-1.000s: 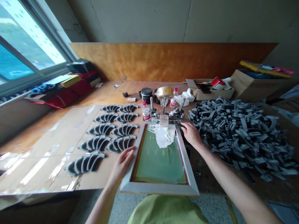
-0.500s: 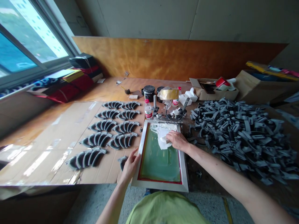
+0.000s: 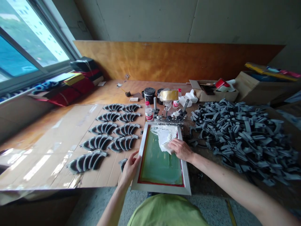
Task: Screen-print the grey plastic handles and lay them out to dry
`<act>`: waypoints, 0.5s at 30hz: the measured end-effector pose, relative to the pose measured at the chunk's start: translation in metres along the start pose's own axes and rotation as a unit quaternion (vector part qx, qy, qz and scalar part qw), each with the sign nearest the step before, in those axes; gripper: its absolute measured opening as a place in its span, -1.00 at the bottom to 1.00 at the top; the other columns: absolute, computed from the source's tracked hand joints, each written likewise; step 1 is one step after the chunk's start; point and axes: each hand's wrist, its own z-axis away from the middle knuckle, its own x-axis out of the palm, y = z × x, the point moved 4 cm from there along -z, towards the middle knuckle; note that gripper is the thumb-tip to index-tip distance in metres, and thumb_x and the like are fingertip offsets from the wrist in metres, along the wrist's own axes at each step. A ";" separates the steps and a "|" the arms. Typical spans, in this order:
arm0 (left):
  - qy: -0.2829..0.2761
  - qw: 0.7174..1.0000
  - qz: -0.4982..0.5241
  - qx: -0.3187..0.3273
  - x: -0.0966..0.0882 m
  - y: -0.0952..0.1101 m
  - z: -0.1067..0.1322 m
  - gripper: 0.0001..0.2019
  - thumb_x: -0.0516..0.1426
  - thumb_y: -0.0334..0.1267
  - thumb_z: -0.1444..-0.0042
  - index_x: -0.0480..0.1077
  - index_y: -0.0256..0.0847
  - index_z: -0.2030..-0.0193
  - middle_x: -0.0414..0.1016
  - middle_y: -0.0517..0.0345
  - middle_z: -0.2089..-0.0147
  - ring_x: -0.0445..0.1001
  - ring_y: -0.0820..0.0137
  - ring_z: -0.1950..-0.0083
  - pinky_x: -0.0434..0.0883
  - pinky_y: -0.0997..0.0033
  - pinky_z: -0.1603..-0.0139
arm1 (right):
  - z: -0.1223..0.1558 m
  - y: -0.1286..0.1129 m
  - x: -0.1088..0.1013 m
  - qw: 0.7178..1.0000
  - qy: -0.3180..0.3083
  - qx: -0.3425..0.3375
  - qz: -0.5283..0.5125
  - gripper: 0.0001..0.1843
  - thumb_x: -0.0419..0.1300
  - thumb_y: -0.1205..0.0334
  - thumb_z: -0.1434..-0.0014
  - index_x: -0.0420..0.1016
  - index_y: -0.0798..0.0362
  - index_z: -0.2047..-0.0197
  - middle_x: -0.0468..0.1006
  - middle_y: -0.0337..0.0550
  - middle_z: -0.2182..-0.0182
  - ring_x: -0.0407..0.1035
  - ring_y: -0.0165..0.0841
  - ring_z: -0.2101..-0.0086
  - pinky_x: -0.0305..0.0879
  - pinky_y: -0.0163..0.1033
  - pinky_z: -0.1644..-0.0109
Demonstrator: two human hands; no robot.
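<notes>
"Aluminium rim, green mesh: where does the screen frame [image 3: 141, 157] sit?"

"Flat on the bench [image 3: 110, 91], at its near edge, right in front of the person. Take it as the middle of the dial, with twelve toward the plywood back wall."

"And the hands?"

"The left hand [image 3: 130, 168] is at eight o'clock, fingers clamped on the frame's left rim, thumb on top. The right hand [image 3: 181, 150] lies on the mesh toward one o'clock, at the edge of the white paste [image 3: 164, 135] smeared across the far end."

"Is it gripping a tool?"

"The fingers are bent, tips down in the paste. Whether they clasp anything, I cannot tell."

"What lies around?"

"From nine to eleven, a cardboard sheet [image 3: 47, 150] carries rows of curved grey parts [image 3: 110, 129], fanned in bunches. A lone grey part [image 3: 122, 163] lies just beside the left hand. At three there is a big loose heap of grey pieces [image 3: 242, 138]. At twelve, just beyond the frame's far rim, is a clamp fixture [image 3: 169, 117] with two upright handles, then a red-capped bottle [image 3: 148, 112], a black tub [image 3: 149, 93] and a yellow tape roll [image 3: 168, 94]. Cardboard boxes [image 3: 213, 91] stand at one to two o'clock, by the wall."
</notes>
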 end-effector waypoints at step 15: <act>0.004 0.989 0.142 0.046 -0.022 0.137 0.012 -0.42 0.22 0.27 0.06 0.53 -0.23 0.14 0.58 0.08 0.29 0.52 0.28 0.34 0.44 0.38 0.39 | -0.041 0.112 -0.067 0.932 0.171 0.320 -0.001 -0.68 0.16 0.22 -0.28 0.48 -0.01 -0.09 0.59 -0.10 0.17 0.45 -0.22 0.20 0.28 -0.22 0.16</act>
